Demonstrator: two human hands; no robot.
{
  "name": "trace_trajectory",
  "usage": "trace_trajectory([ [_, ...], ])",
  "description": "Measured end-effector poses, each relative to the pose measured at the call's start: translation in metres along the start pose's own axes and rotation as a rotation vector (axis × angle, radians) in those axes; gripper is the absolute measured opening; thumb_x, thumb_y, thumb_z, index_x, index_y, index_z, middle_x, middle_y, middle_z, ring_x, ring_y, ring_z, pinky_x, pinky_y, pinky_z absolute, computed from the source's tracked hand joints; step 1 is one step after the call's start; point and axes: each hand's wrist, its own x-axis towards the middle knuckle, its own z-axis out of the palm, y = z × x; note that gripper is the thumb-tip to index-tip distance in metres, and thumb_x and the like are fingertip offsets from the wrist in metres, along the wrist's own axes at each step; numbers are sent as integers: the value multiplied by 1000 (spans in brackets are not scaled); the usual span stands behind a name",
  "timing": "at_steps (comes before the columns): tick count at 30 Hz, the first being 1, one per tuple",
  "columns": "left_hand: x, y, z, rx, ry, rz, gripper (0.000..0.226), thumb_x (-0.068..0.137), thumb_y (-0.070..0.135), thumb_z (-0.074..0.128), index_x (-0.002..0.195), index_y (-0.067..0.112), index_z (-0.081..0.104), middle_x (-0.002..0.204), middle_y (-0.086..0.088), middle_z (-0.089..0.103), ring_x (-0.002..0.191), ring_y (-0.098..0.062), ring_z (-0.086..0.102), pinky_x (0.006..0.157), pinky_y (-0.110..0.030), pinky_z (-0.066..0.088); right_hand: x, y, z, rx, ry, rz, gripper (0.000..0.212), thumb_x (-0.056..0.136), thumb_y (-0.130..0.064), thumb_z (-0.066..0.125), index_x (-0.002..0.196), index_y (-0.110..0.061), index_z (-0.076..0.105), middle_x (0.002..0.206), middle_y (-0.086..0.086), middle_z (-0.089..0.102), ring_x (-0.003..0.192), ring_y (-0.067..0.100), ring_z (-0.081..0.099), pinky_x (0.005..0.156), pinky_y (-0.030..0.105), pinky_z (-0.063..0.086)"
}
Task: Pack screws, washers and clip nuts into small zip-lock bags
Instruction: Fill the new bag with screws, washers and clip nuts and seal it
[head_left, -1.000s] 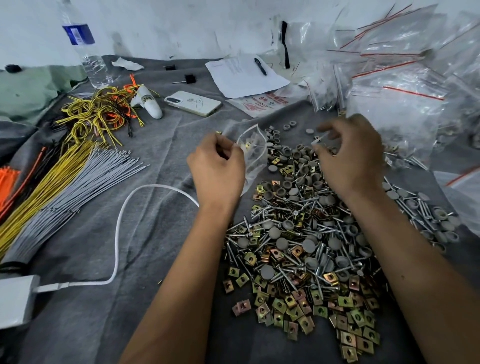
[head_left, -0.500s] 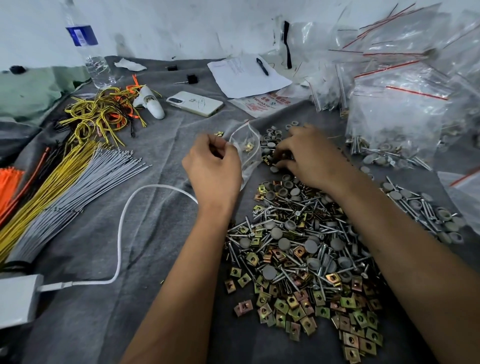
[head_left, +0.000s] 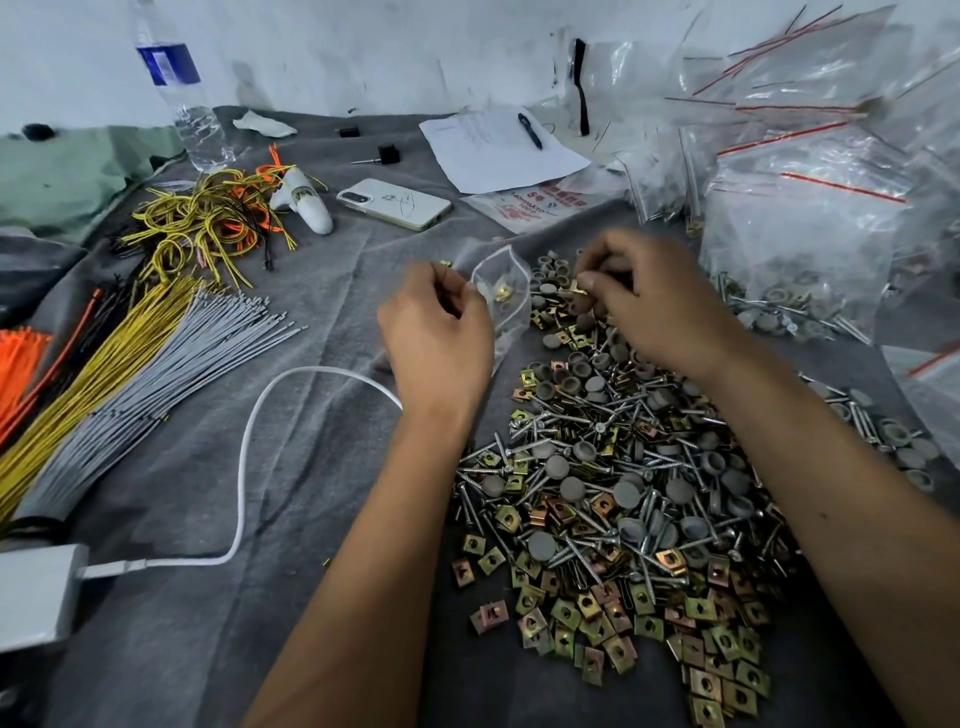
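Observation:
A big pile of screws, grey washers and brass clip nuts (head_left: 618, 499) lies on the grey cloth in front of me. My left hand (head_left: 439, 332) pinches the rim of a small clear zip-lock bag (head_left: 506, 291), holding its mouth open toward the right; a few brass clip nuts sit inside. My right hand (head_left: 660, 301) hovers at the pile's far end, just right of the bag, with fingers curled and a brass clip nut (head_left: 579, 287) pinched at the fingertips.
Filled and empty zip-lock bags (head_left: 810, 208) heap at the right and back right. Bundles of grey, yellow and orange cable ties (head_left: 130, 353) lie left. A white cable (head_left: 249, 441), phone (head_left: 395, 203), paper with pen (head_left: 498, 148) and water bottle (head_left: 182, 98) stand farther back.
My right hand swept left from the far right of the pile to the bag's mouth, dipped onto the parts and lifted a clip nut. The left hand kept holding the bag.

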Motion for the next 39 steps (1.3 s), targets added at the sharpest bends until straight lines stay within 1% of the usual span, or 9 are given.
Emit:
trace_trajectory([
  [4, -3, 2, 3, 41, -124, 94, 14, 88, 3, 64, 78, 13, 61, 63, 8, 56, 56, -8, 51, 53, -16, 36, -1, -14, 1, -21, 24, -131, 18, 94, -14, 73, 109, -22, 75, 92, -12, 72, 86, 0, 69, 78, 14, 53],
  [9, -4, 0, 4, 15, -141, 75, 16, 88, 5, 64, 77, 16, 60, 62, 6, 58, 55, -7, 52, 52, -19, 39, 6, -18, 5, -71, -82, -125, 26, 87, -15, 81, 110, -25, 77, 87, -12, 74, 81, -1, 69, 75, 13, 52],
  [14, -3, 1, 4, -1, -122, 26, 19, 89, 4, 65, 76, 17, 60, 60, 10, 55, 54, -3, 51, 51, -12, 35, 9, -11, -1, -27, 85, -80, 12, 87, -19, 80, 97, -24, 75, 82, -13, 72, 74, -2, 70, 67, 10, 54],
  [16, -2, 0, 4, -6, -107, 14, 17, 89, 3, 65, 77, 15, 61, 61, 10, 55, 54, -3, 51, 51, -11, 35, 11, -6, 1, -102, 70, -25, 9, 90, -17, 78, 94, -24, 74, 84, -12, 72, 72, 0, 68, 68, 13, 55],
  [18, -2, -1, 3, -15, -94, 2, 17, 89, 3, 64, 77, 14, 61, 62, 10, 56, 54, -4, 51, 52, -14, 37, 11, -1, 6, -263, -55, 18, 8, 90, -17, 77, 97, -21, 77, 91, -9, 73, 77, 4, 67, 77, 21, 56],
  [23, 0, -1, 3, -25, -67, -21, 25, 88, 4, 65, 73, 23, 58, 64, 9, 60, 55, -6, 52, 54, -20, 42, 16, -3, 21, -531, -197, 96, 14, 90, -27, 79, 101, -18, 79, 101, 6, 76, 90, 23, 70, 87, 40, 59],
  [28, 0, -2, 2, -12, -53, -27, 22, 88, 5, 65, 74, 21, 59, 64, 9, 60, 57, -6, 53, 56, -23, 43, 21, -16, 25, -583, -295, 115, 17, 91, -23, 76, 108, -19, 77, 106, 6, 75, 101, 25, 68, 101, 42, 50],
  [34, 1, -3, 3, -32, -46, -33, 18, 90, 5, 64, 76, 16, 61, 65, 5, 60, 58, -10, 53, 57, -29, 45, 15, -19, 12, -498, -451, 134, 13, 91, -17, 76, 104, -19, 77, 102, 1, 74, 96, 19, 68, 89, 38, 57],
  [39, 0, -5, 2, -26, -42, -51, 22, 91, 6, 63, 75, 20, 58, 66, 6, 60, 60, -12, 55, 58, -34, 48, 15, -16, 15, -480, -451, 114, 11, 91, -13, 75, 99, -19, 75, 98, -1, 72, 90, 16, 67, 76, 30, 53],
])
